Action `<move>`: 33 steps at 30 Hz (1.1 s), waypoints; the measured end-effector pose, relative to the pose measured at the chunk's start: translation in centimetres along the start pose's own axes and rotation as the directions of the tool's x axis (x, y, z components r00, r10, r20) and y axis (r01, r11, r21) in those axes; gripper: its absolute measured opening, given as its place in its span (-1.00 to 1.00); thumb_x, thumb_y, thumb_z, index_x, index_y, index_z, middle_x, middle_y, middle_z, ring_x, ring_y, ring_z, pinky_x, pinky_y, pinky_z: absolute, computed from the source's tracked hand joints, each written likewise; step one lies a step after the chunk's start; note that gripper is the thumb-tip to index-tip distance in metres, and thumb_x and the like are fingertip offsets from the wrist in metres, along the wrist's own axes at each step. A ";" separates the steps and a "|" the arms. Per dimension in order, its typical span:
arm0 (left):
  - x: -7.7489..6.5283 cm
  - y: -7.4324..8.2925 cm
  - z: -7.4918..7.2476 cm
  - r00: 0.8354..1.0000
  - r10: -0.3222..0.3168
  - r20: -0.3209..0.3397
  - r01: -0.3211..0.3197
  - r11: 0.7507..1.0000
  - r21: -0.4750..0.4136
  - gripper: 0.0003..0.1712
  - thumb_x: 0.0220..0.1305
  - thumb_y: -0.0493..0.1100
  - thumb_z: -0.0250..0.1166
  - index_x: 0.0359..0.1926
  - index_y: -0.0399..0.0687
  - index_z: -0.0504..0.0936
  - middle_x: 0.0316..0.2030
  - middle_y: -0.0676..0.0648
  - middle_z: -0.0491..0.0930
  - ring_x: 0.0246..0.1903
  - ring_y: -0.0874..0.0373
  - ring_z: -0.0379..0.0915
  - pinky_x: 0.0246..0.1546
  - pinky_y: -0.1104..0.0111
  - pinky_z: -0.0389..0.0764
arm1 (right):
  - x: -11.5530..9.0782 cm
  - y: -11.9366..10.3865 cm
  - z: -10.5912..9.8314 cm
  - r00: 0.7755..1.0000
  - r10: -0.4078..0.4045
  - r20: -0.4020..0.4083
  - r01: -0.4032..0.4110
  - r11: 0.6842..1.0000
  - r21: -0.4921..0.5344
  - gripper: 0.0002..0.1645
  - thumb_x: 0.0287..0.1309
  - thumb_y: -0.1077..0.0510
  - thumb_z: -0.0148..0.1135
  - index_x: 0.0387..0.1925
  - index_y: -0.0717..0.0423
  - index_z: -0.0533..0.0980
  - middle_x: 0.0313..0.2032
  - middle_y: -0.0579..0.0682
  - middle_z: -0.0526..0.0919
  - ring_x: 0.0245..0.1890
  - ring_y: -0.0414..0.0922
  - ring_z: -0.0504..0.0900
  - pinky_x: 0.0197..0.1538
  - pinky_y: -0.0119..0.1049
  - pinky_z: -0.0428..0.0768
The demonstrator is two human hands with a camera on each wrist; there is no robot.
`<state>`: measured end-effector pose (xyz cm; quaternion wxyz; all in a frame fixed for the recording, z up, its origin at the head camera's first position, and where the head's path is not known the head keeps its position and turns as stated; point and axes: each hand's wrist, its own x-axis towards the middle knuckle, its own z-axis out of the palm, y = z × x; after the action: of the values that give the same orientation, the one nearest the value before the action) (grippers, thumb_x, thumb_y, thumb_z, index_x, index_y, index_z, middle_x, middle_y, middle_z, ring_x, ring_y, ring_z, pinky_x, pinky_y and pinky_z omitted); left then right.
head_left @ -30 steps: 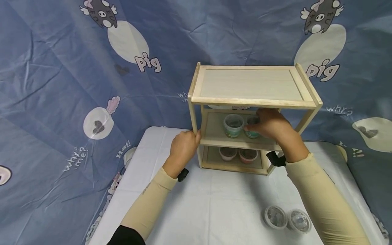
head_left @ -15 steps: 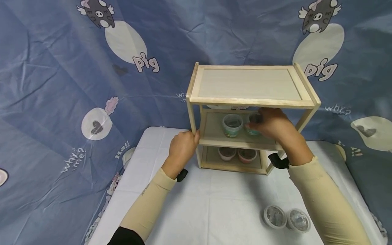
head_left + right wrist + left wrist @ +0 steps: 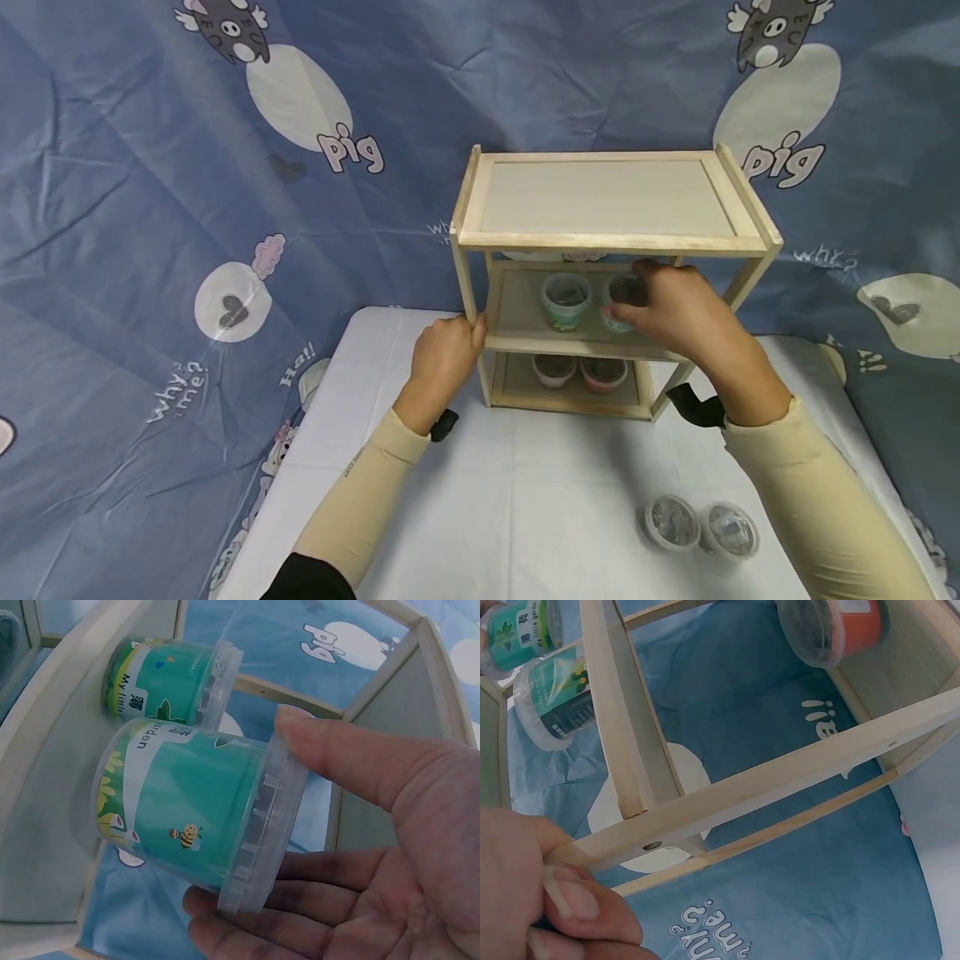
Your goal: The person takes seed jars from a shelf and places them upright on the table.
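Observation:
A wooden shelf rack (image 3: 615, 196) stands at the back of the table. My left hand (image 3: 446, 354) grips its left front post (image 3: 735, 796), thumb and fingers round the wood. On the middle shelf, my right hand (image 3: 686, 308) pinches a clear plastic cup with a green label (image 3: 187, 802) between thumb and fingers at the rim. Its label shows a bee and yellow flowers. Just left of it stands a second green-labelled cup (image 3: 566, 302). My right fingers hide part of the held cup in the head view.
Two more cups, a pale one (image 3: 553, 372) and a reddish one (image 3: 603, 375), sit on the bottom shelf. Two clear round containers (image 3: 672, 523) stand on the white tablecloth (image 3: 450, 517) at the front right. A blue printed curtain (image 3: 405, 108) hangs behind.
My right hand and the cup in it have shifted slightly right, widening the gap to the other cup. The left hand stays on the post. The head view has drifted a little.

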<state>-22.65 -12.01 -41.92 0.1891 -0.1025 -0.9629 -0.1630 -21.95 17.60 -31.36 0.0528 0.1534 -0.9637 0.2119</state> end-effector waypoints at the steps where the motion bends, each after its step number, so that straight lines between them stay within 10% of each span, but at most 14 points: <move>1: 0.0 0.0 0.0 1.000 0.001 -0.002 -0.001 1.000 -0.001 -0.32 0.49 0.06 -0.10 -0.85 0.02 0.28 -0.87 0.01 0.28 -0.86 0.09 0.28 -0.88 0.23 0.28 | -0.1 -0.1 -0.1 1.000 0.000 0.002 0.000 1.000 0.001 -0.22 0.03 -0.08 0.43 0.20 0.21 0.39 -0.03 0.30 0.56 -0.02 0.25 0.54 0.02 0.17 0.40; 33: 0.2 -0.1 0.2 1.000 -0.019 0.019 0.020 1.000 -0.024 -0.32 0.49 0.06 -0.08 -0.85 0.02 0.30 -0.88 0.02 0.27 -0.87 0.10 0.26 -0.86 0.23 0.28 | -7.0 -1.1 -0.1 0.987 0.007 0.162 -0.013 0.999 0.034 -0.16 0.14 -0.25 0.29 0.27 0.16 0.30 -0.25 0.05 0.66 -0.36 -0.06 0.63 -0.22 0.01 0.53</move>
<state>-22.96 -12.00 -42.07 0.1774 -0.0968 -0.9635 -0.1754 -15.00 18.63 -32.04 -0.0294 0.1661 -0.9617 0.2159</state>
